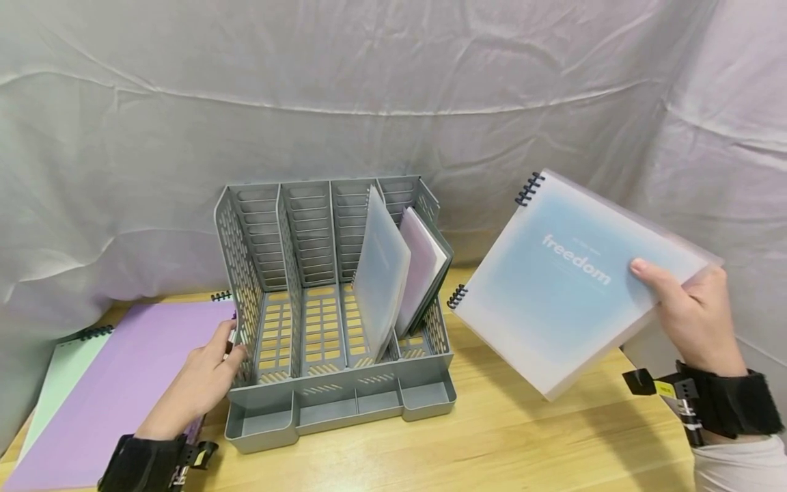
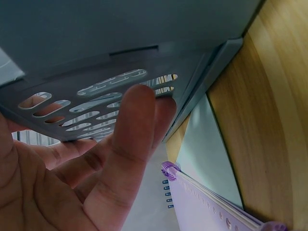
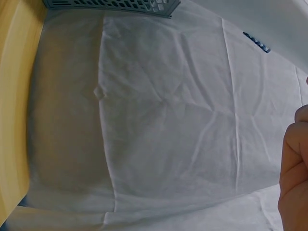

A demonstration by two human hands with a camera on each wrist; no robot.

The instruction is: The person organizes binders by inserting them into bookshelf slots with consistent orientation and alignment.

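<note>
My right hand (image 1: 697, 318) grips a ring-bound notebook (image 1: 522, 328) by its right end, thumb across the front. Its frosted cover has a blue centre and the word "freedom"; it is tilted above the table, black rings at the left. My left hand (image 1: 199, 376) holds the left side wall of a grey file organizer (image 1: 341, 386). In the left wrist view, fingers (image 2: 130, 130) lie along the slotted panel, and skin shows through some slots. A frosted notebook (image 1: 381, 273) leans in the organizer's third section, and a pink notebook (image 1: 415, 266) with a dark one behind stands in the rightmost.
Left of the organizer lie a purple notebook (image 1: 123, 383) and a pale green one (image 1: 58, 383), overlapping on the wooden table (image 1: 492, 444). Small open trays (image 1: 264, 420) run along the organizer's front. Grey cloth (image 1: 381, 89) hangs behind and at the sides.
</note>
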